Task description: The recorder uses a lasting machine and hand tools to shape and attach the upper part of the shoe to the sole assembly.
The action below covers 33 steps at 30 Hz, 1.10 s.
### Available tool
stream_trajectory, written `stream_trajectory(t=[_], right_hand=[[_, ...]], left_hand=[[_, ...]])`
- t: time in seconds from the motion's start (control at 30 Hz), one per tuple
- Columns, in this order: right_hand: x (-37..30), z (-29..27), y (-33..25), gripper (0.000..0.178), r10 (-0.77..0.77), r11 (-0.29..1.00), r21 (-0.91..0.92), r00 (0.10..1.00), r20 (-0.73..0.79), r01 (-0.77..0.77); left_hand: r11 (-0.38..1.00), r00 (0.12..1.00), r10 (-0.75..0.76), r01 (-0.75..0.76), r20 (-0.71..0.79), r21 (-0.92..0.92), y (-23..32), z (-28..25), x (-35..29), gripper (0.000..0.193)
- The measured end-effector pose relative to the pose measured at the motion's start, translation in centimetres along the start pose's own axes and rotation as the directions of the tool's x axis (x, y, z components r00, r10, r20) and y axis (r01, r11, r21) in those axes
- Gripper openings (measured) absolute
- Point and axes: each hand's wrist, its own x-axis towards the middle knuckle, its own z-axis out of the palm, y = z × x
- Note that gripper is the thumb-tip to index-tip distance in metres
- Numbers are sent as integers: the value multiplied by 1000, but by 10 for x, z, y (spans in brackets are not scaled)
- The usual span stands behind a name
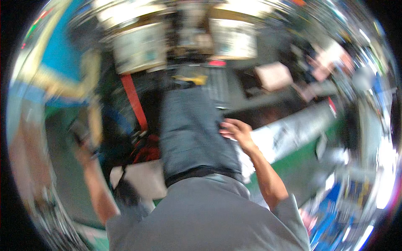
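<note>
My right hand is beside my dark trousers, its fingers loosely bent and apart, with nothing visible in it. The fingertips overlap the trouser leg; whether they touch it I cannot tell. Out to the left, my left hand is smeared by motion. A dark, blurred object shows at its fingers, and I cannot make out whether they grip it. Behind the right hand stretches a long whitish surface with dark marks.
Two pale box-like containers stand ahead. A red strap hangs at the left of my legs. A pale pink block lies ahead to the right. Green floor shows at the right, and a blue panel with a yellowish edge at the far left.
</note>
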Motion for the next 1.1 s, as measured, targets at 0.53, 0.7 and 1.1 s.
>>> stream_trajectory(t=[0.53,0.7,1.1], right_hand=[[-388,-183,458,25,480,624,526,-248,-841,-577],[-446,-186,585,14,537,714,472,-27,-843,-518],[-315,-568,417,51,149,852,195,-132,-980,-486]], left_hand=[[902,106,424,-136,899,-409,165,456,-320,35],[797,-383,333,-374,862,-474,129,535,-475,31],[-88,-886,52,-464,461,-881,-11,601,-681,46]])
